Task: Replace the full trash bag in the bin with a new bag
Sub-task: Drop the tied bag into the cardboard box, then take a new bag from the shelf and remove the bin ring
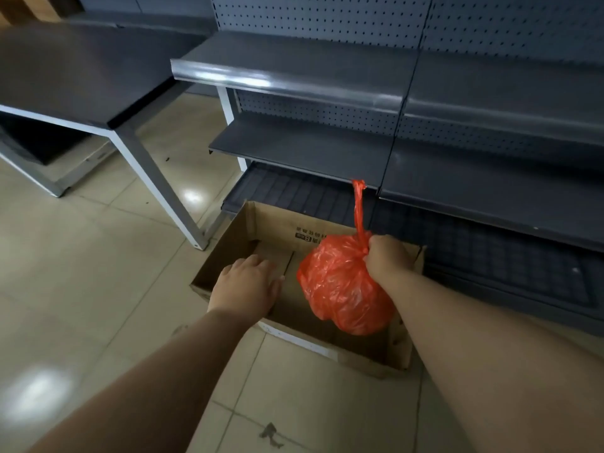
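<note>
Now | right hand (387, 259) fisted on red bag (343, 289) neck — lift straight | left hand (250, 282) flat, empty — steady cardboard box (225, 253).

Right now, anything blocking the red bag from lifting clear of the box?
Nothing visible. The right hand grips the red bag at its knot, over the open cardboard box. The left hand rests beside it, at the box's left. The shelf sits further back.

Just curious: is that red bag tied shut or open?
Tied shut. The red bag is knotted at its neck, where the right hand holds it, with a twisted tail sticking up.
</note>
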The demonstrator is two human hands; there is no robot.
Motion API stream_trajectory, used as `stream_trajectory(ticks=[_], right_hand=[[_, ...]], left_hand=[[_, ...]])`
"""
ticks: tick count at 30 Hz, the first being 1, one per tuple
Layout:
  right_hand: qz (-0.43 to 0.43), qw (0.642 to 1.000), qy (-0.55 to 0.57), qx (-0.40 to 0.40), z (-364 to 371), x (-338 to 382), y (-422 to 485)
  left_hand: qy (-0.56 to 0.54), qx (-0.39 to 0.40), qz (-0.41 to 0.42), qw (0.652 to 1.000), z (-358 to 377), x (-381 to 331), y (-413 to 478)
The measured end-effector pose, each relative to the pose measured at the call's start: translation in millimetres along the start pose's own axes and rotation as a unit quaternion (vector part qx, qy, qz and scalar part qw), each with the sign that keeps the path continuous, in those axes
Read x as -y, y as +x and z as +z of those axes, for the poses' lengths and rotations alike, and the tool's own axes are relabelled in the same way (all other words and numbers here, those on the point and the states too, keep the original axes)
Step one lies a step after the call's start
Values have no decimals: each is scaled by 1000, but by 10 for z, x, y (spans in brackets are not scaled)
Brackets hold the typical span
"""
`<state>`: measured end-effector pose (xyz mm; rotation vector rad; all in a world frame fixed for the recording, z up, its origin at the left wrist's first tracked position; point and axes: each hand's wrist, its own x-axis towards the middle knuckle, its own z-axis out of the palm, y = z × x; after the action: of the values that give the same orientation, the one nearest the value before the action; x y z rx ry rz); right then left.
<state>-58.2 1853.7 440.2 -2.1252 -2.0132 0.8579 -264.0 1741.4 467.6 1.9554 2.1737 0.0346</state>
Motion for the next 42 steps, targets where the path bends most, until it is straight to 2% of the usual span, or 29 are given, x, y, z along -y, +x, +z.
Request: stream_trajectory(ticks=[5,10,15,19,26,30,36,42], right_hand=[[-3,1000,13,19,336,-213,379],[-31,999,13,0,463,-310,513],[-13,1000,12,14,324,-412,375],[-18,1000,12,8,-33,-378,185],[-26,997,22,-69,-1030,-219,-286],[-20,990,14,-138,-1612,-304,-797],[36,969,-22,-242,-2227,-898,-1843],[148,941,-38,-302,-2722,-1828,-3078]], left_hand=[[-25,-1,-12,1000,391,-117,287],[-17,12,-7,1000,601,-158,404],[-8,14,2,1000,512,-276,443],[-3,-12,42,999,208,-485,506],[9,-59,130,990,-684,-1023,559],[24,-99,195,976,-1176,-1496,440],[47,-122,295,947,-1580,-2430,-10],[41,-145,411,899,-1707,-3640,-861]])
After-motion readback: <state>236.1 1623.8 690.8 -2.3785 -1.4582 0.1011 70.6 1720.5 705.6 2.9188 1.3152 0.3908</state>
